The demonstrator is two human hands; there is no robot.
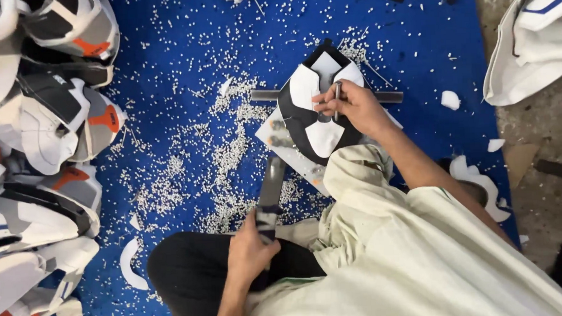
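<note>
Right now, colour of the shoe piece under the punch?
Black with white panels, head view.

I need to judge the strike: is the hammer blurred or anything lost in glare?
Head view: hammer in the left hand is motion-blurred; right hand, metal punch and shoe upper are sharp; light is even, without glare; edges bend slightly.

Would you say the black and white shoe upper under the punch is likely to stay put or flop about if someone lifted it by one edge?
The shoe upper would probably flop: it lies flat like thin sheet material. It looks light, since similar pieces pile loosely. It seems unlikely to roll.
</note>
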